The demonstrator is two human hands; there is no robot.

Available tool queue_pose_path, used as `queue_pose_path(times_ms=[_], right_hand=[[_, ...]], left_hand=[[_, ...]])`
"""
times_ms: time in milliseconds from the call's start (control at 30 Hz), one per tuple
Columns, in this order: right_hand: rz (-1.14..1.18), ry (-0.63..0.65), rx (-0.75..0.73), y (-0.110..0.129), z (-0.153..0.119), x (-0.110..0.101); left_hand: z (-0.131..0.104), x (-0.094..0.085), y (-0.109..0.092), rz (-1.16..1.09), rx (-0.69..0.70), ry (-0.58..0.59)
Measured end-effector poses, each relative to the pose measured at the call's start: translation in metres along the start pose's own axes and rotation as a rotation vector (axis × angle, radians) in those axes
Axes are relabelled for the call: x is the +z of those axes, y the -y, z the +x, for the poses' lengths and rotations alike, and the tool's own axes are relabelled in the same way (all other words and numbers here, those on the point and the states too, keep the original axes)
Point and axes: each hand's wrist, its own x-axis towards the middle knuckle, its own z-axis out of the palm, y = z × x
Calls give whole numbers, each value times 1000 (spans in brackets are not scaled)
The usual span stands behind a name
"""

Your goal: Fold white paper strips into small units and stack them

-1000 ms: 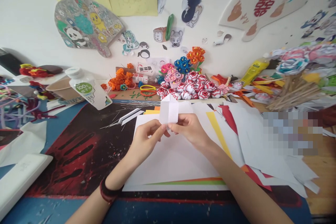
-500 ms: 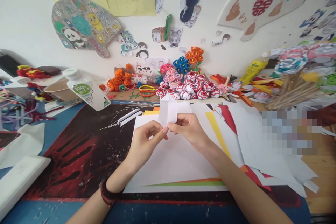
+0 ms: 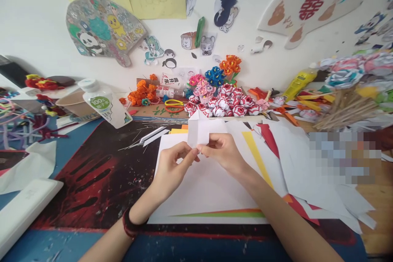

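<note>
A small folded white paper [image 3: 198, 130] with a pointed top stands upright between my hands, above the stack of paper sheets [image 3: 211, 188]. My left hand [image 3: 176, 163] pinches its bottom edge with thumb and fingers. My right hand [image 3: 222, 149] grips the lower right corner, thumb in front and fingers curled behind. Both thumbs nearly meet at the paper's lower edge. A dark band circles my left wrist. Beneath the white top sheet, green and orange edges of other sheets show.
Red-and-white paper flowers [image 3: 230, 102] are piled behind my hands. A white bottle [image 3: 106, 104] leans at the back left, near thin wires [image 3: 144, 133]. Loose white sheets [image 3: 307, 163] and a yellow strip [image 3: 257, 157] lie to the right. A long white case [image 3: 30, 213] sits at left.
The camera view has shifted slightly, so the scene sits a little further right. Both hands keep hold of the folded paper, which now shows slightly more of its front.
</note>
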Motion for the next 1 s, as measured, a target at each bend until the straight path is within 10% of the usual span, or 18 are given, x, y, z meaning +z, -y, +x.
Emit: queue_pose_path(times_ms=[767, 1000], right_hand=[[46, 85, 82, 4, -1, 0], [7, 18, 66, 2, 11, -23]], left_hand=[[1, -4, 5, 271, 103, -128], [15, -23, 11, 363, 96, 152]])
